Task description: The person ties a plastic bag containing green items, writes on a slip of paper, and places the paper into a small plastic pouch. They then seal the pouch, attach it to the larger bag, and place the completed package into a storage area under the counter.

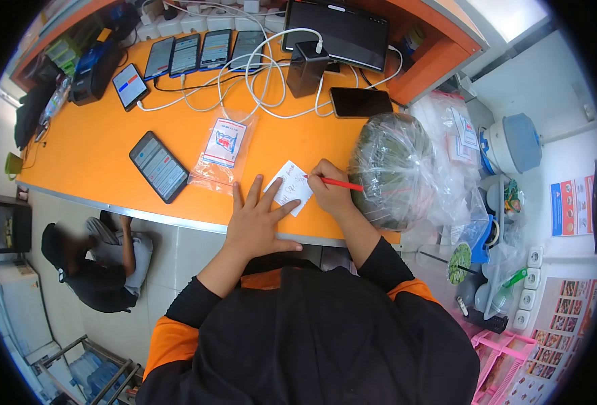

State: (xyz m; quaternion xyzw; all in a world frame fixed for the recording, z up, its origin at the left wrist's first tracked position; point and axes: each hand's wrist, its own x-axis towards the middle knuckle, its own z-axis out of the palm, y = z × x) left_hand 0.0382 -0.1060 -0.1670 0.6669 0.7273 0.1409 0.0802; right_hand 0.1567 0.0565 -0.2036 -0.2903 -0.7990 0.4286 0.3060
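Observation:
A small white slip of paper (290, 187) with handwriting lies on the orange counter. My left hand (258, 219) rests flat with fingers spread, its fingertips on the paper's left edge. In my right hand (329, 192) is a red pen (342, 183), its tip on the paper's upper right part. Just left of the paper lies a clear plastic bag (223, 148) with a blue and red print. Farther left is a large smartphone (159, 167) with its screen lit. A big green round fruit wrapped in clear plastic (393, 169) sits right beside my right hand.
Several phones (185, 52) with tangled white cables (265, 101) line the back of the orange counter (76, 152). A black monitor (352, 34) and a dark phone (360, 102) stand at back right. A person (103, 263) sits low at left. Plastic bags (453, 169) fill the right side.

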